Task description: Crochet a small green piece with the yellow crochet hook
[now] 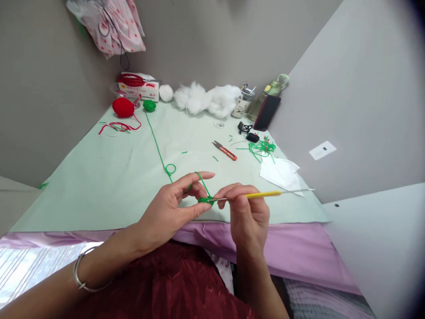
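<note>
A small green crochet piece [205, 200] is pinched between the thumb and fingers of my left hand [175, 199], whose index finger stretches out with green yarn looped over it. My right hand [249, 212] grips a crochet hook [264, 194] by its yellow handle, and the hook's metal tip touches the green piece. From my left hand a strand of green yarn [156, 142] runs back across the table to a green yarn ball [149, 105]. A loose ring of the strand lies just beyond my left hand.
Orange thread snips [225, 150] lie beyond my hands. At the back are red yarn [123, 107], white stuffing [207, 99] and a pen cup [242, 104]. A phone [267, 113], green scraps [262, 148] and a white cloth or paper [280, 173] are at the right.
</note>
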A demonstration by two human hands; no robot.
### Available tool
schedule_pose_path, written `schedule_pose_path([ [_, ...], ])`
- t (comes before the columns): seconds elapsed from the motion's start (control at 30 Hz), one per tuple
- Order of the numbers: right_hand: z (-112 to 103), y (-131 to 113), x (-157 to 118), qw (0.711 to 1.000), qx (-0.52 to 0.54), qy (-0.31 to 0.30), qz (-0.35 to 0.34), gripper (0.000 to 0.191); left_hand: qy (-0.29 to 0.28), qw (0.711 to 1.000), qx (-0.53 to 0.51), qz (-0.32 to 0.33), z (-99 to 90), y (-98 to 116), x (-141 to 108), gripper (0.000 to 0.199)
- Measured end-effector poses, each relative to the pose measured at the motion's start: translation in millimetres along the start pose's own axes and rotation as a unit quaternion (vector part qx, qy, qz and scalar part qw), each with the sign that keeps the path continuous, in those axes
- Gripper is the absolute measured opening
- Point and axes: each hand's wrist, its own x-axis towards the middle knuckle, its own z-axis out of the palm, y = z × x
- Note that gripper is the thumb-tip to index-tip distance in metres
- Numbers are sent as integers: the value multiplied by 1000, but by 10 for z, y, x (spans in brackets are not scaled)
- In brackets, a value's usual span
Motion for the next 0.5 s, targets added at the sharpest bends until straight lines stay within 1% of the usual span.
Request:
schedule_pose_path([
  [0.07, -22, -27, -27, 998, -49, -15, -31, 19, 17, 999, 33, 26, 9, -13, -6, 45],
  [0.13, -40, -48, -65, 990, -116, -34, -79, 20, 33, 995, 72, 58, 14, -28, -13, 44],
  [0.2, -50, -56, -107, 972, -184, -55, -137, 22, 44, 990, 103, 89, 16, -44, -18, 42],
  [0.27, -51, -50, -148, 950, -241, -64, -191, 24, 47, 986, 118, 106, 17, -56, -23, 40],
  [0.37, -35, -17, -195, 923, -294, -61, -240, 29, 47, 989, 102, 97, 15, -65, -34, 36],
  [0.5, -24, 48, -231, 897, -331, -48, -288, 40, 24, 999, 17, 36, -1, -67, -54, 33],
])
